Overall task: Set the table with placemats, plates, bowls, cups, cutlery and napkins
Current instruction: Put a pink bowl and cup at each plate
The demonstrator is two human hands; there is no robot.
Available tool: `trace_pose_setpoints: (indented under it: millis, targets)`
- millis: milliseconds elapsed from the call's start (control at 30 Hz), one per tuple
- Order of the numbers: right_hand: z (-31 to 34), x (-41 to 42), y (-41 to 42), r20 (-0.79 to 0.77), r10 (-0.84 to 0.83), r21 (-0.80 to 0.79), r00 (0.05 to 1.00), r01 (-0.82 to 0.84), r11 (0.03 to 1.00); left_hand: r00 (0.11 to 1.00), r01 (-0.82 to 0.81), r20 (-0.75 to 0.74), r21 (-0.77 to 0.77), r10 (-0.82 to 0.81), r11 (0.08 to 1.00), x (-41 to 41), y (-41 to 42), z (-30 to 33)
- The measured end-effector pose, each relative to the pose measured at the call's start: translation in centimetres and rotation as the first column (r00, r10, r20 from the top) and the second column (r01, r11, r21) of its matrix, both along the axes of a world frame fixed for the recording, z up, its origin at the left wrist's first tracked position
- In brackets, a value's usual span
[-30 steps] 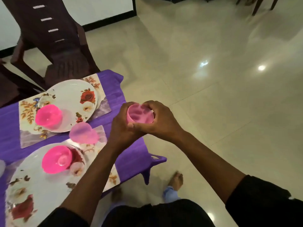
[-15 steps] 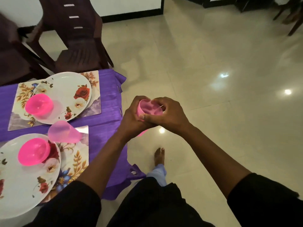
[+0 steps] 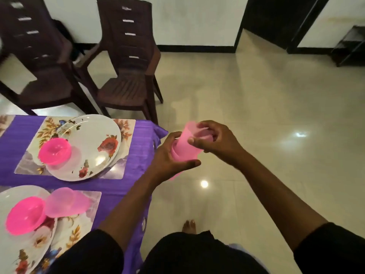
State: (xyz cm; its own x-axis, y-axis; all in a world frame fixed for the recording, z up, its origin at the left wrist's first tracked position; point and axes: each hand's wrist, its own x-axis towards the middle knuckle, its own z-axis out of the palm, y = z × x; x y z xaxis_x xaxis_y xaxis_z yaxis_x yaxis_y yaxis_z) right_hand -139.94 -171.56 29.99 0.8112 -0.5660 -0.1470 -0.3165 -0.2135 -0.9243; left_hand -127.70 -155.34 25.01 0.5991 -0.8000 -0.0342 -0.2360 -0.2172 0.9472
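**Pink cups held off the surface's edge**

Stacked pink cups [image 3: 185, 147] sat between both hands above the floor. The left hand [image 3: 169, 157] wrapped its fingers around the lower cups; the right hand [image 3: 215, 141] pinched the top cup's rim. Another cup [image 3: 65, 202] lay tipped on the near placemat [image 3: 92, 200].

A home dining room. At nine o'clock a purple-clothed table [image 3: 65, 180] carries floral plates [image 3: 88, 143]. Dark plastic chairs [image 3: 126, 62] stand at eleven o'clock on glossy floor tiles [image 3: 256, 107].
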Motion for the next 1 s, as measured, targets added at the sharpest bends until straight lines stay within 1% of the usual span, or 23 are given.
trace_pose_setpoints:
  millis: [67,133,233,300,400,467,533,600,667,800,867,1000]
  targets:
    - [0.7,1.9,-2.7,0.064,-0.021,0.085,0.998,0.016,0.996,0.999,-0.025,0.021,0.051,0.024,0.998,1.6,-0.8,-0.3]
    - [1.1,4.4,-5.4,0.118,-0.017,0.187,0.993,-0.005,0.982,0.997,-0.075,0.015,0.087,0.074,0.993,3.7,-1.6,-0.5]
    - [1.1,8.6,-9.0,0.158,-0.001,0.32,0.988,-0.05,0.946,0.984,-0.175,0.008,0.127,0.176,0.976,6.4,-2.4,-1.1]
    - [0.7,12.1,-11.3,0.172,0.017,0.372,0.985,-0.08,0.925,0.964,-0.264,0.014,0.151,0.265,0.953,8.4,-3.1,-1.5]
    - [-0.1,17.5,-14.3,0.184,0.109,0.388,0.977,-0.174,0.905,0.905,-0.421,0.014,0.177,0.425,0.89,10.7,-4.0,-2.0]
    - [-0.4,21.2,-16.3,0.175,0.212,0.387,0.962,-0.265,0.883,0.827,-0.553,0.01,0.192,0.562,0.811,12.1,-4.9,-2.2]
    - [-0.6,24.6,-17.9,0.161,0.314,0.376,0.936,-0.352,0.857,0.725,-0.672,-0.002,0.212,0.688,0.709,13.3,-5.6,-2.1]
    - [-0.9,27.7,-19.1,0.132,0.394,0.366,0.91,-0.414,0.833,0.63,-0.757,-0.016,0.209,0.777,0.619,14.2,-6.4,-1.9]
    - [-1.2,31.0,-19.8,0.113,0.5,0.345,0.858,-0.506,0.791,0.52,-0.834,-0.033,0.194,0.854,0.516,15.3,-7.1,-1.9]
    - [-1.0,37.2,-18.3,0.091,0.654,0.29,0.751,-0.649,0.704,0.33,-0.928,-0.04,0.17,0.943,0.332,17.5,-7.5,-1.2]
    - [-1.0,40.1,-17.0,0.104,0.719,0.262,0.687,-0.717,0.646,0.256,-0.955,-0.03,0.149,0.966,0.258,18.8,-7.4,-1.2]
    - [-1.5,45.5,-13.7,0.083,0.824,0.113,0.56,-0.827,0.551,0.124,-0.985,-0.039,0.118,0.991,0.128,21.6,-6.6,-1.4]
